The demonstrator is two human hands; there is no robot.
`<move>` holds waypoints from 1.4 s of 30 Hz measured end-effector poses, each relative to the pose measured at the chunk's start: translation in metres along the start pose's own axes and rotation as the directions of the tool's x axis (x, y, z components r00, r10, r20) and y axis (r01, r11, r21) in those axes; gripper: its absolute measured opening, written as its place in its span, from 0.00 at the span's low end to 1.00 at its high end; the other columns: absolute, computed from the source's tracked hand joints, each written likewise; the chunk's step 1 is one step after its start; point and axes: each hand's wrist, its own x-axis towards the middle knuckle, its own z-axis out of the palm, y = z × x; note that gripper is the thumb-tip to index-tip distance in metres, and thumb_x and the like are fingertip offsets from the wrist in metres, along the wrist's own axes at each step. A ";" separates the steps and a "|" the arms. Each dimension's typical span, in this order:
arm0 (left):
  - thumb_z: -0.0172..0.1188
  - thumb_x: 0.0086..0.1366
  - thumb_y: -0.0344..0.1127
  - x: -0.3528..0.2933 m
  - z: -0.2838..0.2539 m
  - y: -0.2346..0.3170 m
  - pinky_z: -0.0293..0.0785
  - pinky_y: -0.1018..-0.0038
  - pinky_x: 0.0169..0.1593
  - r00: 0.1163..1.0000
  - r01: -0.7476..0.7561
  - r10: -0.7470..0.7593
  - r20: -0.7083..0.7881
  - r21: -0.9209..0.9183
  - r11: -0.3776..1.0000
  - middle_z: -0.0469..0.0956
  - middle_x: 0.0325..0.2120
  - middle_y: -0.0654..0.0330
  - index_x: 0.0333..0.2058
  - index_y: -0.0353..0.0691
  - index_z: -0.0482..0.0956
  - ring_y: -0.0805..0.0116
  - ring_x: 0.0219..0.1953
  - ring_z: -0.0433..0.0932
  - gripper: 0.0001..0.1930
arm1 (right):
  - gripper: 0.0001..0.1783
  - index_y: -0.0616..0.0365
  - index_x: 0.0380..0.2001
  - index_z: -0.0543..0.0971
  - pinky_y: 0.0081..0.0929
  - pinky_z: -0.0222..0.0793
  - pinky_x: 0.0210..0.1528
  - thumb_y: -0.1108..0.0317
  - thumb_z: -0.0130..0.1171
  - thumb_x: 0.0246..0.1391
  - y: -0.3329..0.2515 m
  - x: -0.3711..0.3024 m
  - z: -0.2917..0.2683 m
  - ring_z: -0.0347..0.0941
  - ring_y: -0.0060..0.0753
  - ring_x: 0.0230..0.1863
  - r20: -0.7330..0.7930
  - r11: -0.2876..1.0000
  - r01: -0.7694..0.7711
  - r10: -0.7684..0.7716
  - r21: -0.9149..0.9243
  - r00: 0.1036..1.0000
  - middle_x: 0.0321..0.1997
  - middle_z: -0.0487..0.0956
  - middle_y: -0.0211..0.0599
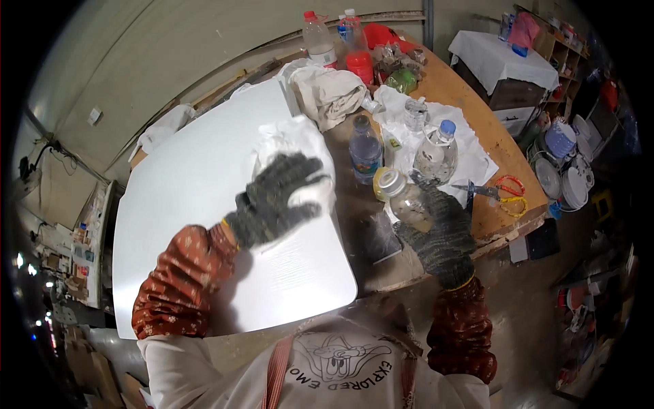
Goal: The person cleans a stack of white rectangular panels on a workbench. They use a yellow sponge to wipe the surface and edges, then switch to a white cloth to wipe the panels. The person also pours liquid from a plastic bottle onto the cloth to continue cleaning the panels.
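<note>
My left hand (279, 199), in a dark grey-green knit glove, lies with fingers spread on a crumpled white cloth (283, 136). The cloth rests on a large glossy white panel (184, 177) with rounded corners. Faint wet-looking streaks show on the panel below my hand. On the right, my gloved right hand (443, 232) wraps around a clear plastic bottle (411, 210) with a white cap, tilted toward the panel. Beside it stand a clear bottle with a blue cap (436, 153) and an open-topped bottle (366, 151) of bluish liquid.
Scissors (494, 193) with red and yellow handles lie near the wooden table's (470, 109) right edge. Rumpled cloth (327, 92), a red-capped bottle (319, 41) and a red container (360, 65) crowd the back. Stacked buckets (565, 163) stand on the floor at right.
</note>
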 end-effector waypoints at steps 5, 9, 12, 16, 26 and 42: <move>0.56 0.60 0.51 -0.006 -0.009 0.022 0.52 0.58 0.65 0.991 -0.106 0.107 0.074 -0.016 0.994 0.68 0.56 0.55 0.52 0.47 0.74 0.56 0.61 0.62 0.24 | 0.38 0.55 0.55 0.69 0.36 0.70 0.42 0.58 0.69 0.39 0.010 -0.013 -0.015 0.73 0.43 0.39 -0.132 0.998 0.029 -0.036 -0.056 0.991 0.40 0.77 0.42; 0.61 0.57 0.46 -0.012 0.000 -0.002 0.55 0.58 0.64 0.975 -0.222 0.219 -0.044 -0.067 0.973 0.70 0.54 0.53 0.50 0.44 0.74 0.55 0.58 0.66 0.23 | 0.37 0.56 0.54 0.70 0.35 0.70 0.41 0.62 0.70 0.38 0.017 -0.018 -0.019 0.73 0.41 0.38 -0.189 0.993 0.121 -0.121 -0.012 0.974 0.39 0.77 0.41; 0.61 0.58 0.41 0.001 0.001 -0.030 0.61 0.57 0.60 0.930 0.330 -0.358 -0.077 -0.252 0.910 0.69 0.52 0.48 0.49 0.38 0.72 0.50 0.55 0.68 0.22 | 0.37 0.55 0.54 0.70 0.34 0.70 0.40 0.64 0.71 0.36 0.019 -0.020 -0.017 0.73 0.40 0.37 -0.223 0.995 0.096 -0.090 0.012 0.971 0.38 0.77 0.42; 0.62 0.58 0.43 -0.016 0.015 -0.013 0.56 0.56 0.63 0.982 0.120 -0.164 -0.095 -0.355 0.927 0.69 0.53 0.51 0.49 0.43 0.74 0.55 0.58 0.66 0.21 | 0.38 0.59 0.54 0.68 0.36 0.69 0.47 0.68 0.71 0.37 0.018 -0.025 -0.021 0.72 0.43 0.45 -0.099 0.998 -0.039 0.044 0.047 0.994 0.45 0.75 0.46; 0.59 0.59 0.43 -0.016 0.004 -0.044 0.61 0.62 0.61 0.941 0.338 -0.333 -0.058 0.145 0.930 0.70 0.52 0.51 0.55 0.41 0.67 0.54 0.55 0.67 0.27 | 0.40 0.56 0.56 0.68 0.37 0.72 0.43 0.64 0.72 0.37 0.017 -0.027 -0.004 0.73 0.45 0.42 -0.122 0.986 0.041 -0.021 0.160 0.992 0.44 0.76 0.47; 0.57 0.62 0.39 -0.063 -0.067 0.023 0.67 0.60 0.58 0.891 0.196 -0.409 -0.198 -0.645 0.739 0.60 0.57 0.45 0.61 0.34 0.52 0.55 0.59 0.63 0.34 | 0.34 0.60 0.57 0.63 0.29 0.77 0.42 0.65 0.63 0.47 -0.134 0.099 0.071 0.75 0.38 0.44 -0.133 0.607 0.559 -0.601 0.564 0.788 0.44 0.75 0.50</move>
